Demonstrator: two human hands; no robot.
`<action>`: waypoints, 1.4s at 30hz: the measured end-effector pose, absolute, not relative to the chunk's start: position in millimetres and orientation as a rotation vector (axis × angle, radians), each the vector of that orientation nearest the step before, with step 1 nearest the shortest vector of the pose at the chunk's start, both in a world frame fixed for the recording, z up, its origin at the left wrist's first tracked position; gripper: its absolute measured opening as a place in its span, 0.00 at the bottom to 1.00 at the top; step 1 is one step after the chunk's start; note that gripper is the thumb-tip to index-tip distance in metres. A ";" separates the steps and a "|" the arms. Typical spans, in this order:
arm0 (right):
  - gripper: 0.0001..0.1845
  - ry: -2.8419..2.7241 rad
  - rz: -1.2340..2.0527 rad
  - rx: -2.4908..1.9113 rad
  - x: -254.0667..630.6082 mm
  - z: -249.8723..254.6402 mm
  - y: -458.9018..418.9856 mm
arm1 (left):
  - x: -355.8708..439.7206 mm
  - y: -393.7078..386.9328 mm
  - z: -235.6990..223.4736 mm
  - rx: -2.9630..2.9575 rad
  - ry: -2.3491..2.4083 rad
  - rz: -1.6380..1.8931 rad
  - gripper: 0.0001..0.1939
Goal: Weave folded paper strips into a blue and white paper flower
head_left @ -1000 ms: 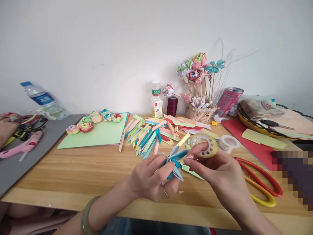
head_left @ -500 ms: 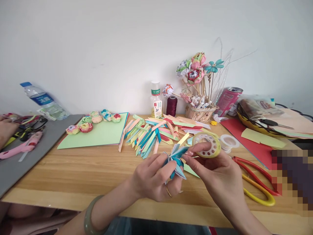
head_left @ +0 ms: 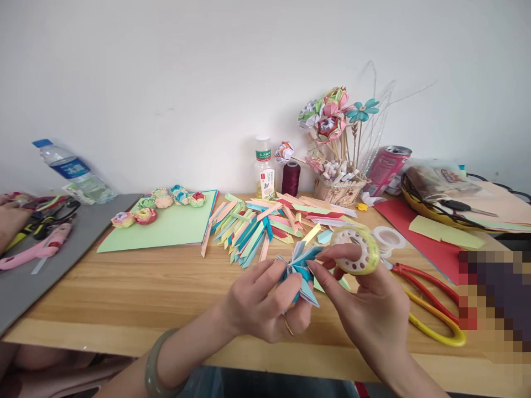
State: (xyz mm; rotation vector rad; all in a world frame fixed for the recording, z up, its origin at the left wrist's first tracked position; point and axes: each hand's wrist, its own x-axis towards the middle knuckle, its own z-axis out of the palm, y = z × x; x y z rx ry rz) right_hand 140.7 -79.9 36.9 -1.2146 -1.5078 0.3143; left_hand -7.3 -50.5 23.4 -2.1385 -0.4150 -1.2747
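Note:
In my left hand (head_left: 265, 298) is a flower of folded blue and white paper (head_left: 306, 281), its pleated petals fanning out between the closed fingers. My right hand (head_left: 371, 307) pinches the flower's upper right edge between thumb and index finger. A yellowish spool (head_left: 374, 255) with round holes in its disc hangs around a finger of that hand. Whether thread or tape runs from it to the flower is too fine to make out. Just beyond the hands lies a heap of folded paper strips (head_left: 253, 232) in many colours.
Red and yellow-handled scissors (head_left: 435, 282) lie to the right beside a white spool (head_left: 390, 237). Behind stand a small bottle (head_left: 264, 166), dark thread (head_left: 291, 179) and a basket of flowers (head_left: 340, 190). Paper rosettes rest on green paper (head_left: 166, 235). Another person's hand (head_left: 11, 221) is far left.
The yellow spool has shifted slightly right and down with my right hand's fingers. The flower has moved a little to the right; both hands keep their hold.

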 end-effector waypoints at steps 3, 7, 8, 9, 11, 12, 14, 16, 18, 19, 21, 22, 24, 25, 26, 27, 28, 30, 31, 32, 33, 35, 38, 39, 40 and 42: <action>0.10 -1.608 0.091 -1.224 141.2 38.2 -79.7 | -8.8 -49.7 22.7 -2.151 -0.388 -1.248 0.06; 0.12 -1.684 -0.093 -1.179 139.6 40.0 -79.2 | -8.1 -49.2 21.6 -2.137 -0.388 -1.263 0.06; 0.13 -1.696 -0.119 -1.175 139.0 40.2 -79.1 | -7.6 -49.1 21.4 -2.131 -0.396 -1.271 0.06; 0.12 -1.701 -0.137 -1.176 138.5 40.4 -79.0 | -7.2 -49.0 21.2 -2.125 -0.401 -1.280 0.06; 0.12 -1.696 -0.154 -1.184 137.6 40.8 -78.5 | -6.4 -48.8 21.0 -2.116 -0.409 -1.289 0.05; 0.11 -1.689 -0.151 -1.188 137.2 41.0 -78.2 | -6.2 -48.6 21.0 -2.110 -0.408 -1.289 0.05; 0.11 -1.675 -0.142 -1.195 136.7 41.6 -77.5 | -6.1 -48.0 21.1 -2.102 -0.405 -1.285 0.05; 0.10 -1.667 -0.144 -1.218 136.4 42.2 -76.8 | -6.2 -47.3 21.2 -2.098 -0.402 -1.273 0.05; 0.09 -1.664 -0.177 -1.261 136.4 42.2 -76.3 | -6.5 -46.5 21.1 -2.092 -0.396 -1.259 0.06; 0.08 -1.669 -0.201 -1.286 136.4 41.8 -76.1 | -6.7 -46.0 21.1 -2.089 -0.390 -1.248 0.06; 0.08 -1.688 -0.245 -1.313 136.5 40.6 -76.0 | -7.1 -45.0 20.7 -2.083 -0.373 -1.229 0.06; 0.09 -1.696 -0.258 -1.318 136.5 39.9 -76.1 | -7.4 -44.4 20.5 -2.081 -0.366 -1.221 0.06; 0.13 -1.701 -0.253 -1.322 136.5 38.9 -76.4 | -8.4 -43.2 20.3 -2.076 -0.354 -1.204 0.06; 0.14 -1.697 -0.240 -1.326 136.6 38.8 -76.7 | -9.2 -42.6 20.4 -2.073 -0.348 -1.196 0.07; 0.15 -1.695 -0.219 -1.334 136.9 38.9 -77.1 | -10.3 -41.9 20.6 -2.068 -0.338 -1.190 0.07; 0.16 -1.693 -0.197 -1.342 137.3 39.4 -77.5 | -11.5 -41.1 21.1 -2.062 -0.322 -1.183 0.07; 0.17 -1.691 -0.174 -1.350 137.9 40.2 -77.9 | -13.0 -40.2 21.9 -2.055 -0.301 -1.179 0.08; 0.20 -1.696 -0.112 -1.360 139.7 42.2 -78.8 | -16.3 -38.3 24.2 -2.044 -0.239 -1.167 0.08; 0.21 -1.702 -0.071 -1.360 140.7 43.3 -79.2 | -18.1 -37.3 25.6 -2.046 -0.200 -1.154 0.08; 0.23 -1.710 -0.025 -1.351 141.7 44.6 -79.7 | -19.8 -36.2 27.1 -2.053 -0.157 -1.137 0.08; 0.24 -1.720 0.027 -1.337 142.4 46.0 -80.1 | -21.4 -35.0 28.7 -2.065 -0.112 -1.120 0.08; 0.24 -1.740 0.133 -1.307 143.4 49.0 -80.8 | -24.1 -32.7 31.4 -2.090 -0.022 -1.082 0.06; 0.24 -1.734 0.261 -1.314 143.8 53.3 -81.4 | -26.6 -29.9 34.1 -2.120 0.071 -1.046 0.07; 0.24 -1.723 0.289 -1.332 144.0 54.3 -81.5 | -27.2 -29.4 34.6 -2.131 0.084 -1.043 0.08; 0.24 -1.713 0.310 -1.346 144.3 54.8 -81.5 | -27.7 -29.1 35.0 -2.143 0.085 -1.044 0.08; 0.23 -1.705 0.363 -1.350 145.3 54.5 -81.3 | -28.9 -29.5 35.4 -2.172 0.072 -1.052 0.07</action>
